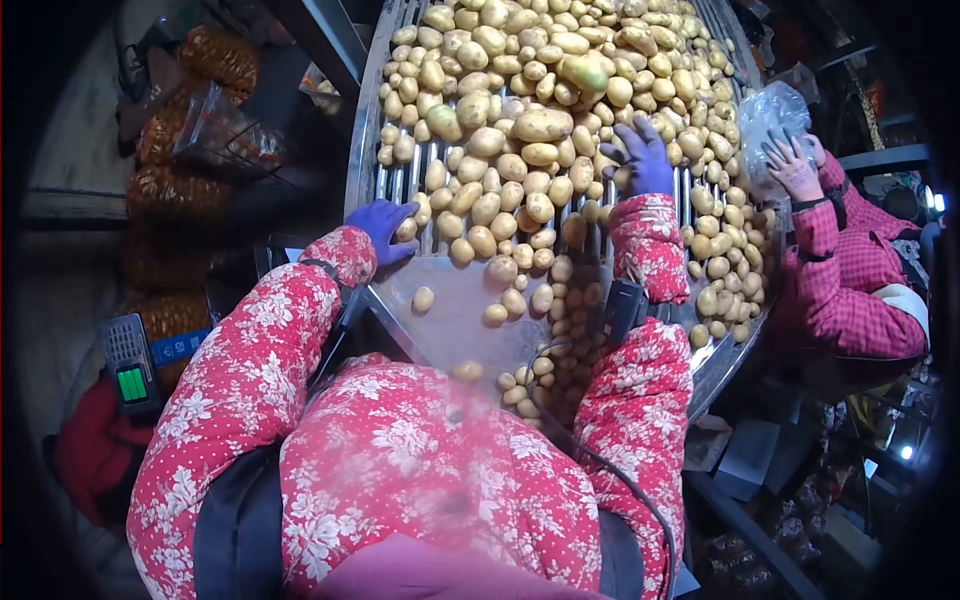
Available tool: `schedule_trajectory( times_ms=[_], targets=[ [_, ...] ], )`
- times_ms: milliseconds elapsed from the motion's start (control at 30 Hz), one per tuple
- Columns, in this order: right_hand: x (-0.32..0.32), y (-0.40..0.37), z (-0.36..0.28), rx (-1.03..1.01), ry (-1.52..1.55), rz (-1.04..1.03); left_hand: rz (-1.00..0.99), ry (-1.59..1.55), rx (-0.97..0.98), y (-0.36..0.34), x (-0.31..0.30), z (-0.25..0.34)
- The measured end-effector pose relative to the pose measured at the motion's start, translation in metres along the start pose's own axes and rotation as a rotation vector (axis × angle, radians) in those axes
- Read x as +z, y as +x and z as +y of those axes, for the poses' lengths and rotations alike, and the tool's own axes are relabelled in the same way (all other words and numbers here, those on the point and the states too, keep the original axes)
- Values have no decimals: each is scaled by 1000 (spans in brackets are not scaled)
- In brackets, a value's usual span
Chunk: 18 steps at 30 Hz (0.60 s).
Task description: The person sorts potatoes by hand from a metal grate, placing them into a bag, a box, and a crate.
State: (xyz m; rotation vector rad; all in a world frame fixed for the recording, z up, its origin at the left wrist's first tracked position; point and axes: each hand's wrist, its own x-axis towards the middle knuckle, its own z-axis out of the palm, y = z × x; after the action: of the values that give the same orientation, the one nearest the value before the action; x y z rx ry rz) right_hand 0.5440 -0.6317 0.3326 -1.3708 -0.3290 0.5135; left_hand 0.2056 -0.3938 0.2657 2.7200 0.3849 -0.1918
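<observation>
Potatoes (pixel 485 142) crowd the far part of the roller conveyor (pixel 398 182), thinning toward a bare metal plate (pixel 455 290) at the near end, where a few lie loose. The two purple-gloved hands are well apart. The left hand (pixel 383 228) rests at the conveyor's left edge, fingers bent beside small potatoes; whether it grips one cannot be told. The right hand (pixel 643 160) reaches farther in, fingers spread, with a potato by its palm; I cannot tell if that one is held.

Each potato should be firm, fairly light and quick to roll, its skin smooth but easily bruised. The small ones suit thumb and fingertips; the large oblong potato (pixel 543 125) is best taken around its middle. At the right, a co-worker's hand (pixel 795 168) is by a clear plastic bag (pixel 768 125).
</observation>
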Motion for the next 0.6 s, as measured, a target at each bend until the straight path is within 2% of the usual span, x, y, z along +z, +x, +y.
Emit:
schedule_trajectory(
  times_ms=[33,67,133,167,233,333,367,433,500,567,600],
  targets=[
    [-5,11,26,-11,-168,17,10,4,25,-1,2,-1],
    [-7,1,46,10,-310,-49,29,11,50,1,3,-3],
    [4,-37,84,-69,-674,-217,40,7,40,1,6,-5],
    [16,-62,76,152,-725,-359,25,-7,11,1,5,-3],
    [19,-80,103,-280,-1082,-366,29,-5,16,1,8,-4],
    [35,-92,89,213,-112,-152,73,17,53,1,11,-8],
    [34,-90,84,159,-54,-253,59,6,28,-1,6,-1],
    [32,-112,69,381,229,-312,40,10,1,3,5,3],
    [30,-125,72,407,176,-212,13,36,-17,3,9,-2],
    [18,-132,79,567,-5,-125,63,25,30,2,14,-5],
    [8,-133,110,416,-93,-152,66,29,31,2,18,-6]
  ],
)
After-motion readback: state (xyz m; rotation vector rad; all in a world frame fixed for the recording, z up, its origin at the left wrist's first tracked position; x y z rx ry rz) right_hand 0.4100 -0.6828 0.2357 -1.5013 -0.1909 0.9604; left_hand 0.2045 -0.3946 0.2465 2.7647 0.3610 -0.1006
